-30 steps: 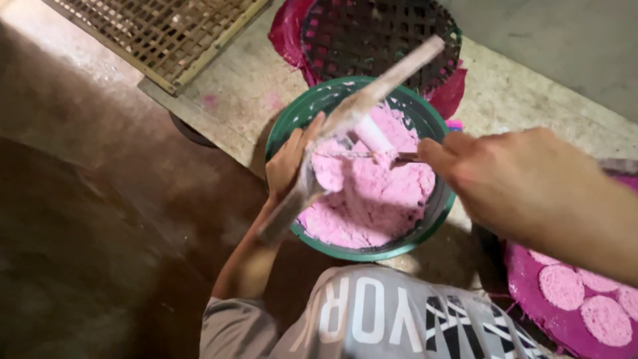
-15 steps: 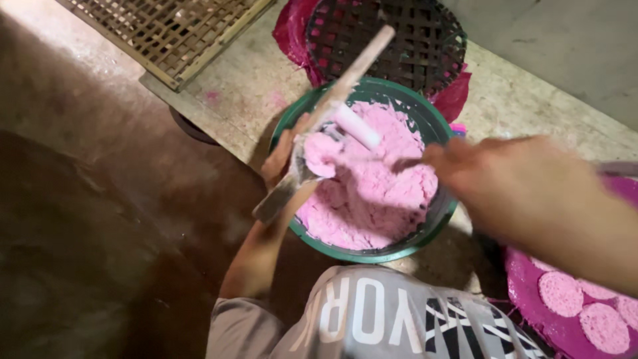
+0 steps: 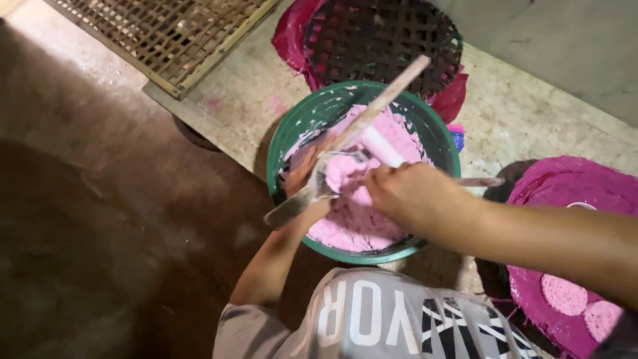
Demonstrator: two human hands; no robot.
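A green bowl (image 3: 286, 143) full of pink dough (image 3: 352, 223) stands on the floor in front of me. My left hand (image 3: 302, 176) grips a long flat wooden stick (image 3: 389, 93) that slants across the bowl, with a lump of pink dough on it. My right hand (image 3: 405, 196) is closed around a thin metal tool (image 3: 482, 181); its handle sticks out to the right and its working end meets the lump on the stick. A white cylinder (image 3: 382, 146) lies in the dough just behind the hands.
A dark lattice basket (image 3: 379, 40) sits on magenta cloth behind the bowl. A wooden grid tray (image 3: 166, 33) lies at the top left. At the right, a magenta cloth (image 3: 578, 193) carries round pink discs (image 3: 565, 294). A small blue object (image 3: 457, 138) lies by the bowl.
My right hand has moved left across the bowl to the stick. The stick has shifted a little in my left hand, and the dough lump on it now meets the metal tool.
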